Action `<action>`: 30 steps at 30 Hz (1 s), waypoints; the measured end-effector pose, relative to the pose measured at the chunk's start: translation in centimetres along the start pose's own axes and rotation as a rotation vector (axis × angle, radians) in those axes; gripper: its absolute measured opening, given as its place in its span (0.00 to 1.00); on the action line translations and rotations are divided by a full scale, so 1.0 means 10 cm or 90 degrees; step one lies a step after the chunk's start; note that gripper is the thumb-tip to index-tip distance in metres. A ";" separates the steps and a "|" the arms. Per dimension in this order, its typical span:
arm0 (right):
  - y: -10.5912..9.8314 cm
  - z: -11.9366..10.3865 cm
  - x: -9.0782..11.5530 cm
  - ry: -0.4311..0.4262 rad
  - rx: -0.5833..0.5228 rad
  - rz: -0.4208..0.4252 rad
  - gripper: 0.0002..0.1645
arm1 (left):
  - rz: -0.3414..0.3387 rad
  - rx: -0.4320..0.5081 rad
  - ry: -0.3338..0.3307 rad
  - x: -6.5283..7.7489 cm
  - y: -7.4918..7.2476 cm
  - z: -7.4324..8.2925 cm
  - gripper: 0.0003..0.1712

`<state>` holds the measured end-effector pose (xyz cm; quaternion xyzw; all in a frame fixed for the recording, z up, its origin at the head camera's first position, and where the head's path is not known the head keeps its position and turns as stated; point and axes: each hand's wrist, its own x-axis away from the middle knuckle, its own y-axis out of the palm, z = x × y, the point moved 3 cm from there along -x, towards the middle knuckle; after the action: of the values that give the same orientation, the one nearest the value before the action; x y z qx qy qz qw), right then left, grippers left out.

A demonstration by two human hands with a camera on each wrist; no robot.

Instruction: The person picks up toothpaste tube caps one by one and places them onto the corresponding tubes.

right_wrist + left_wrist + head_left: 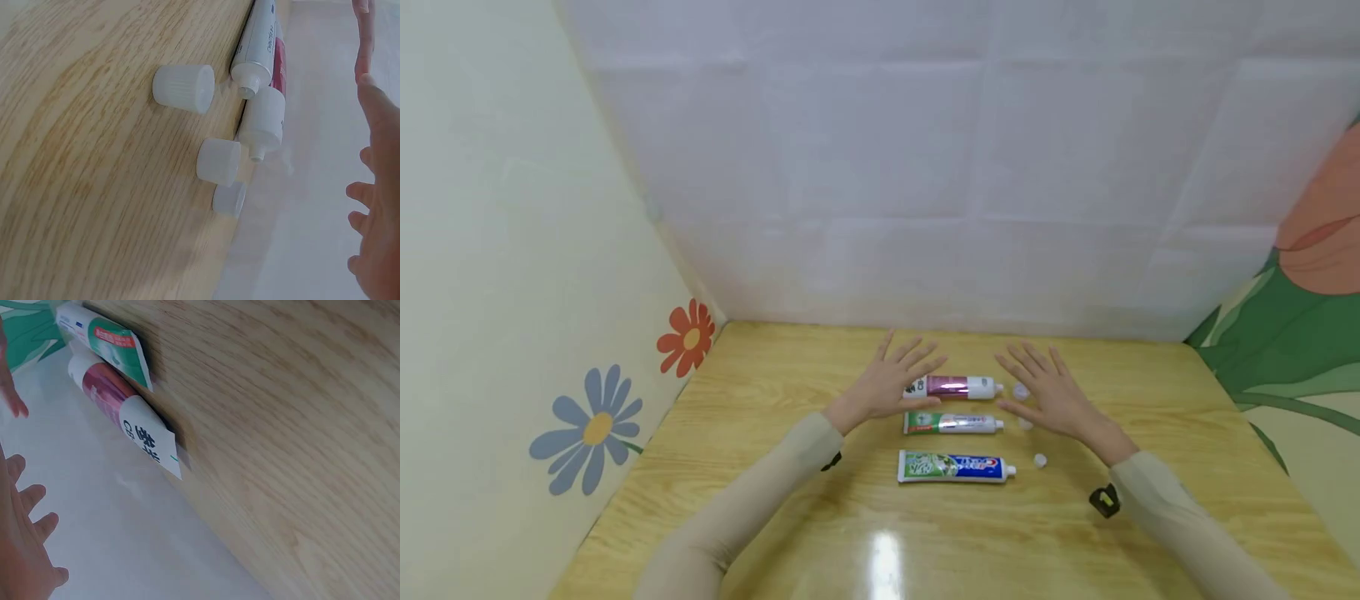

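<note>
Three uncapped toothpaste tubes lie in a row, nozzles to the right: a pink and white toothpaste tube (955, 387) farthest away, a slim green and white toothpaste tube (955, 424) in the middle, and a green and blue toothpaste tube (953, 467) nearest. Beside the nozzles stand three white caps, the nearest cap (1040, 460) seen whole; the middle cap (219, 161) and far cap (229, 199) show better in the right wrist view. My left hand (891, 383), fingers spread, is above the tubes' left ends. With fingers extended, my right hand (1054, 398) hovers over the far caps. Both hold nothing.
The wooden table (760, 517) meets a white sheet (880, 167) at its back edge. Painted flowers (597, 429) mark the left wall. A black wrist device (1105, 500) sits below the right cuff.
</note>
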<state>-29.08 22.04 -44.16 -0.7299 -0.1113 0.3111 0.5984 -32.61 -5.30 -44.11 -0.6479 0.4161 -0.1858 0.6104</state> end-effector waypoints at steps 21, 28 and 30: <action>0.12 0.26 0.06 0.049 -0.148 0.009 0.39 | -0.042 0.064 -0.028 -0.06 0.20 -0.14 0.44; 0.19 0.37 0.10 0.092 -0.192 -0.004 0.38 | -0.053 0.089 -0.026 -0.09 0.22 -0.11 0.43; 0.20 0.40 0.11 0.107 -0.201 -0.011 0.38 | -0.048 0.092 -0.024 -0.10 0.23 -0.11 0.43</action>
<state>-30.95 25.29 -46.81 -0.8372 -0.1145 0.2225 0.4863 -34.79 -5.00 -45.84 -0.6207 0.3657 -0.2259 0.6557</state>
